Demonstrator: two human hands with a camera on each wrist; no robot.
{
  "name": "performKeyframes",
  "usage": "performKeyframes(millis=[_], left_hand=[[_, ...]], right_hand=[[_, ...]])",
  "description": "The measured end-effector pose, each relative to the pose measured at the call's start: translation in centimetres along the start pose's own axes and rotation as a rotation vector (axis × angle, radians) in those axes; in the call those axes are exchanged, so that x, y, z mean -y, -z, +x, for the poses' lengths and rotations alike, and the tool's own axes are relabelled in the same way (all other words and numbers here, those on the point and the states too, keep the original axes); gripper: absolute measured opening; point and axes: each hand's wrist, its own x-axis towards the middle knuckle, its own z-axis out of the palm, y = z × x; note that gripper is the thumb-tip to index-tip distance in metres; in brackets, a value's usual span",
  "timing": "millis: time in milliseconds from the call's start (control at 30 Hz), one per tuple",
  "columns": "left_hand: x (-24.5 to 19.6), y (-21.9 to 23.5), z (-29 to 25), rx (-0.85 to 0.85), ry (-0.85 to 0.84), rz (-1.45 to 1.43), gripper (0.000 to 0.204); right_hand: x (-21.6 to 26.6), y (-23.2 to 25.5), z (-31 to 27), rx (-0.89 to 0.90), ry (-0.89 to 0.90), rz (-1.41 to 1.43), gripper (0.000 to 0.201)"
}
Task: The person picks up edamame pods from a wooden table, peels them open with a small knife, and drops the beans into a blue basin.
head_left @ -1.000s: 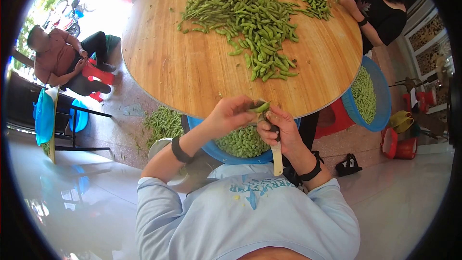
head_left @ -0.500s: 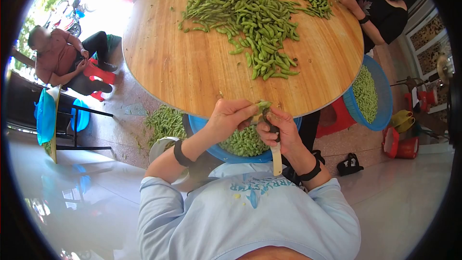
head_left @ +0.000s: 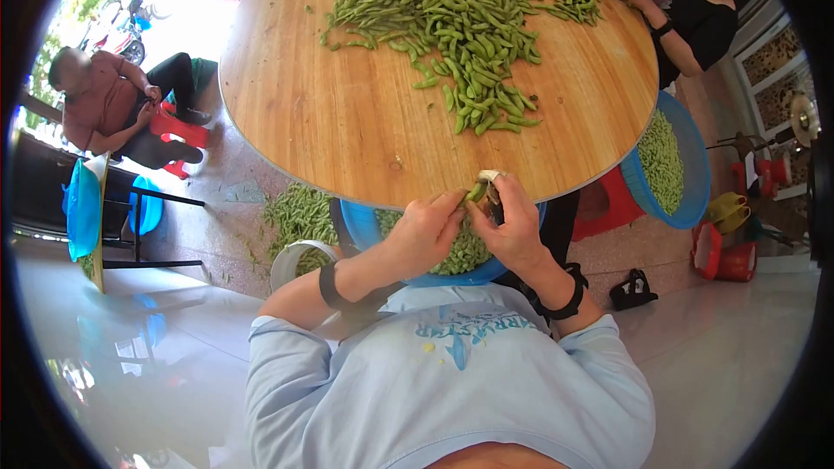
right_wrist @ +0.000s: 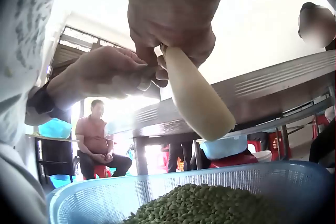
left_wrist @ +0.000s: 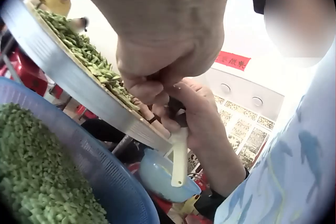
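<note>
A green bean pod (head_left: 476, 192) sits between the fingertips of both hands, close to the near edge of the table. My left hand (head_left: 423, 230) pinches it from the left. My right hand (head_left: 514, 230) meets it from the other side and grips a tool with a cream handle (right_wrist: 197, 98), which points down below the hand in both wrist views. Fingers hide most of the tool's dark head, so I cannot tell its kind. Under the hands, a blue basket (right_wrist: 126, 195) holds a heap of shelled green beans (right_wrist: 197, 205).
Green pods (head_left: 469, 17) lie heaped on the round wooden table (head_left: 304, 113). More pods (head_left: 300, 213) are on the floor at left, beside a white bucket (head_left: 287, 266). Another blue basin (head_left: 691, 156) of beans stands at right. One person (head_left: 109, 100) sits left, another (head_left: 691, 17) right.
The right hand has turned over and its back now faces up, hiding the cream handle in the head view. The left hand has moved slightly right and down, its fingers staying at the right fingertips.
</note>
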Motion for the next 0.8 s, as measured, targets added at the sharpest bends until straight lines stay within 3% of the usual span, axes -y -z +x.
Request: performKeyframes(millis=[200,267,500,567,600,667,800], left_hand=[[-0.6,0.2,-0.2,0.122,0.054,-0.003,0.012],[-0.8,-0.2,-0.6,0.101,-0.008,-0.006,0.005],[-0.1,-1.3,-1.8,0.107,-0.040,-0.041,0.010],[0.3,-1.6,-2.1,0.135,0.198,-0.196,0.012],[0.4,-1.6,-2.0,0.136,0.199,-0.194,0.012],[0.6,-1.6,-1.8,0.180,0.571,-0.445,0.014],[3.9,-3.5,-2.7,0.218,0.684,-0.588,0.015]], right_hand=[[-0.3,0.5,-0.6,0.118,-0.023,-0.049,0.036],[-0.1,0.9,-1.0,0.129,-0.057,-0.012,0.036],[-1.2,0.4,-2.2,0.184,-0.089,0.040,0.031],[-1.0,0.6,-2.4,0.197,-0.078,0.054,0.030],[-0.9,0.7,-2.2,0.199,-0.059,0.057,0.029],[-0.6,0.6,-2.7,0.209,-0.011,0.068,0.029],[-0.2,-0.4,-3.6,0.238,0.131,0.014,0.031]])
